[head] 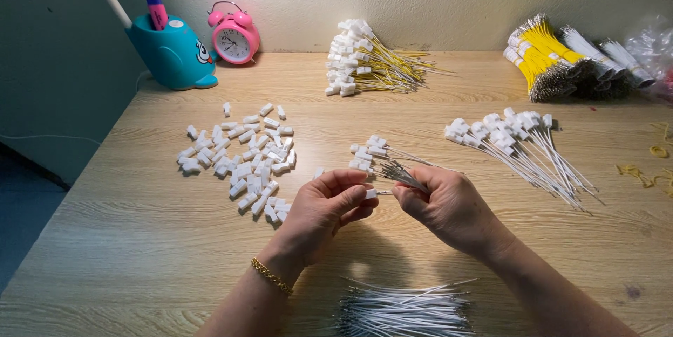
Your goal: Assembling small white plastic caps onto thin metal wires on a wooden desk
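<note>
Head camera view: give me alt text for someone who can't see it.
Over a light wooden table, the left hand pinches a small white plastic connector while the right hand grips a bunch of thin white wires. Loose white connectors lie left.

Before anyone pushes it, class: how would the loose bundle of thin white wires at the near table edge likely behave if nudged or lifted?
The bundle of white wires looks unbound, so a push would probably fan it apart. The strands are thin and lie straight, so likely light and springy, sagging if lifted from one end. Being round, they may roll on the smooth wooden table.
</note>
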